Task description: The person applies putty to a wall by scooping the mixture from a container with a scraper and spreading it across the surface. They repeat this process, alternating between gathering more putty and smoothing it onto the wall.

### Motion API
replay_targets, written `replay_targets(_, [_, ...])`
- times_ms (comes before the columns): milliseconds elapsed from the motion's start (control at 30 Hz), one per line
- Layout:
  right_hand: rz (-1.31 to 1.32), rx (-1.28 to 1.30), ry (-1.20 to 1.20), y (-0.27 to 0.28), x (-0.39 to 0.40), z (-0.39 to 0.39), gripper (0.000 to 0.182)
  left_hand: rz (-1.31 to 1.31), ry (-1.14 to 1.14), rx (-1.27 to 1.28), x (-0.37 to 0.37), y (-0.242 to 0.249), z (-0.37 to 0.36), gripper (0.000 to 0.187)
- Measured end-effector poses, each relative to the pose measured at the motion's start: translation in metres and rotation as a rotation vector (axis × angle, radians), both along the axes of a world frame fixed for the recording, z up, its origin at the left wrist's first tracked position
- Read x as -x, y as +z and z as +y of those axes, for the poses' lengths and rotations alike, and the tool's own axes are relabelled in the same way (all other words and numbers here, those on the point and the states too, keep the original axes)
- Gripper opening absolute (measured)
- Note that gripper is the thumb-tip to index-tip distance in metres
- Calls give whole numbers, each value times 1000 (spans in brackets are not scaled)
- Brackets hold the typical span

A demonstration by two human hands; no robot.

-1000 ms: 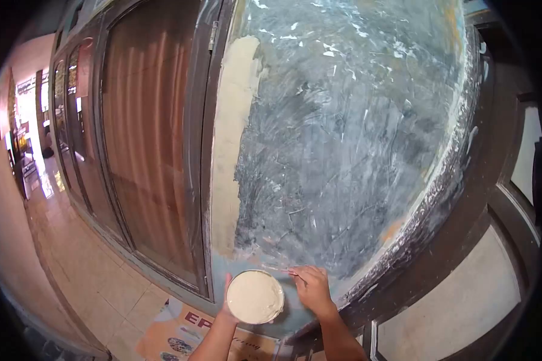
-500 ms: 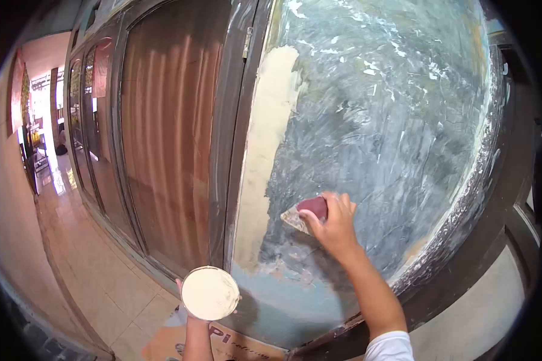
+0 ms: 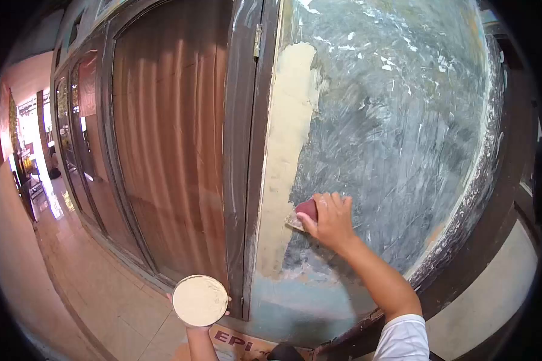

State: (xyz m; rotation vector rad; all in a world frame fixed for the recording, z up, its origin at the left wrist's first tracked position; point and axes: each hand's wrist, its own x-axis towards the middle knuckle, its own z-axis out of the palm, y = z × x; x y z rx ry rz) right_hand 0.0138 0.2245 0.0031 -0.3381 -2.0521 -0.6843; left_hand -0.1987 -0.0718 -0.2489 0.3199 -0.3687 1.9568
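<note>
My right hand (image 3: pixel 334 221) is closed round the maroon grip of a putty knife (image 3: pixel 308 209). The blade, partly hidden and smeared with cream putty, lies against the wall (image 3: pixel 397 156) at the right edge of a cream putty strip (image 3: pixel 286 132). That strip runs down the wall beside the dark door frame. Low on the left, my left hand (image 3: pixel 197 325) holds up a round tub of putty (image 3: pixel 200 300) from below, its fingers mostly hidden behind it. Cream putty fills the tub's top.
Left of the wall stands a glazed door with a brown curtain (image 3: pixel 168 138) and a metal hinge (image 3: pixel 258 41). A printed banner (image 3: pixel 241 342) lies on the tiled floor (image 3: pixel 114 301) below. Dark woodwork (image 3: pixel 464 265) borders the wall on the right.
My right hand has brought the putty knife left to the edge of the putty strip. The view has shifted slightly left, and the tub sits a little lower in it.
</note>
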Motion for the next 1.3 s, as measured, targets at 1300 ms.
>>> replay_targets(1300, [-37, 122, -97, -82, 7, -7, 32, 38, 100, 279, 24, -6, -1, 107])
